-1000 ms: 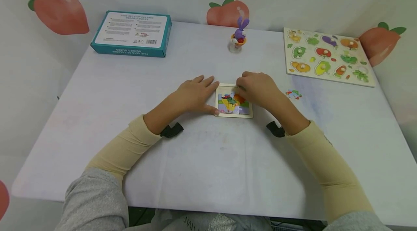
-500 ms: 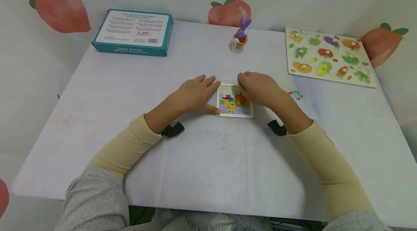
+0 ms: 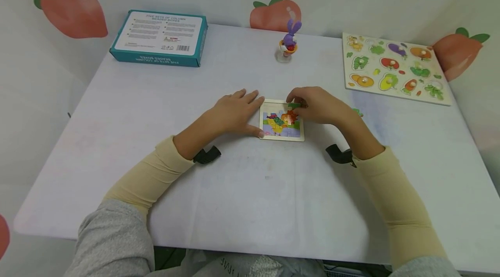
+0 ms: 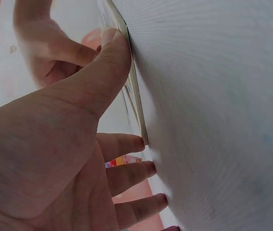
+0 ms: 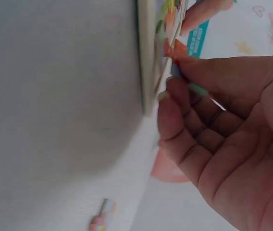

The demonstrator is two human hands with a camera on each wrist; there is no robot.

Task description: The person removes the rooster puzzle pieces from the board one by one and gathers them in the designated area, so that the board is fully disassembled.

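A small jigsaw puzzle (image 3: 276,124) in a pale wooden frame lies on the table, showing a colourful picture; bare wood is visible along its top. My left hand (image 3: 237,114) rests at the frame's left side, thumb on the lower left corner and fingers spread straight. Over the upper right of the frame, my right hand (image 3: 318,105) pinches a puzzle piece (image 3: 294,105) with green on it between thumb and fingers. The right wrist view shows this piece (image 5: 198,89) edge-on, mostly hidden by the fingers. A loose puzzle piece (image 3: 358,112) lies partly behind the right wrist.
A teal box (image 3: 158,38) lies at the back left. A purple rabbit figure (image 3: 289,41) on a clear base stands at the back middle. At the back right lies a vegetable peg puzzle board (image 3: 396,68). The wall is just behind the table (image 3: 250,207).
My right hand has turned and shifted slightly right, so the green piece between its fingers and more of the puzzle now show. My left hand stays on the frame.
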